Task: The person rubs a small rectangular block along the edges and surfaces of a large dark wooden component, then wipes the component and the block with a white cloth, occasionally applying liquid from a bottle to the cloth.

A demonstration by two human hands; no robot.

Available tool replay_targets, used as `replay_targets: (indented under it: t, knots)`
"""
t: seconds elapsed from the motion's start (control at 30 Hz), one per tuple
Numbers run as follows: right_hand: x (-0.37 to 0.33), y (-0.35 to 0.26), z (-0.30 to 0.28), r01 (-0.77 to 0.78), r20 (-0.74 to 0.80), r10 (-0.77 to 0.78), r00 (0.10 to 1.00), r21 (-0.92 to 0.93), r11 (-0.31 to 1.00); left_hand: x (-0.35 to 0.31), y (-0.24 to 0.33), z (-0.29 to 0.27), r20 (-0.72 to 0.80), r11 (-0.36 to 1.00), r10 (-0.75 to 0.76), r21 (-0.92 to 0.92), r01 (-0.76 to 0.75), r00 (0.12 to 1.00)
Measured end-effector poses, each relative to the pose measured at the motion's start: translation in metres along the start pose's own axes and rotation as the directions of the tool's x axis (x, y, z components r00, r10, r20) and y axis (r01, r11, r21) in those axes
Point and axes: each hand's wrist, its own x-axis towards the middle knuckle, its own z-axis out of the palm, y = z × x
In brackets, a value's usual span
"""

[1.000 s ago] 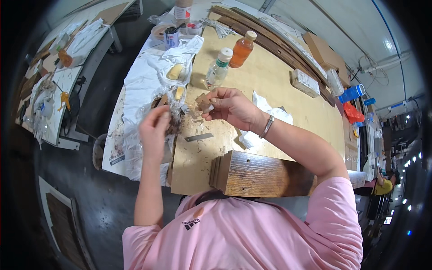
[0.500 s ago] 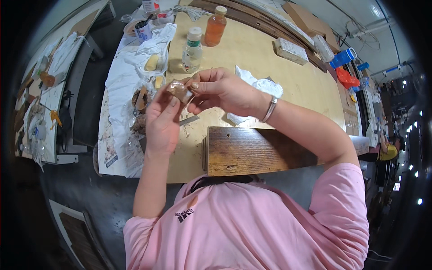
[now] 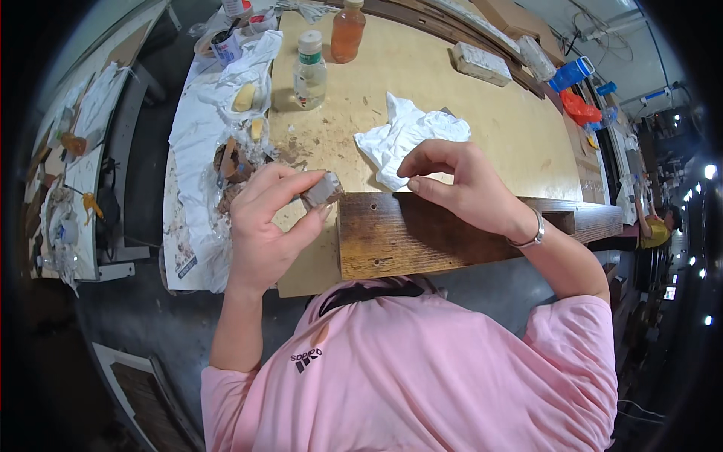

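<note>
My left hand [image 3: 265,218] grips a small grey-brown block [image 3: 323,190] between thumb and forefinger, just left of the wooden board's end. The dark brown board [image 3: 422,239] lies along the table's near edge, with small holes in its face. Over the board's upper edge, my right hand [image 3: 471,188] is closed in a pinch, thumb and forefinger tips close together. Whatever it may hold is too small to make out. A crumpled white cloth [image 3: 399,135] lies just beyond the right fingers.
At the table's left, a white sheet [image 3: 197,151] bears brown lumps in clear film [image 3: 232,164] and yellow pieces [image 3: 245,98]. Behind stand a clear bottle [image 3: 309,79], an orange-liquid bottle [image 3: 347,34] and an open can [image 3: 226,49]. A wrapped pale block [image 3: 480,64] lies at the far right.
My hands have come apart from above the table: the left moved down with the block, the right moved right and nearer, over the board. The view has shifted slightly.
</note>
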Motion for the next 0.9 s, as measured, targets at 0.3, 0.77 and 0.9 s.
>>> replay_targets:
  t: [0.3,0.77,0.9]
  knots:
    - [0.011,-0.024,0.011,0.194,-0.071,-0.182,0.981,0.461,0.866,0.029,0.021,0.019,0.224,0.375,-0.208,-0.881,0.289,0.952]
    - [-0.047,0.008,-0.045,0.41,-0.415,-0.122,0.901,0.727,0.551,0.147,-0.01,0.08,0.506,0.851,0.002,-0.454,0.265,0.863]
    - [-0.091,0.04,-0.068,0.393,-0.47,-0.01,0.883,0.725,0.566,0.141,-0.101,0.138,0.627,0.929,0.049,0.258,-0.266,0.777]
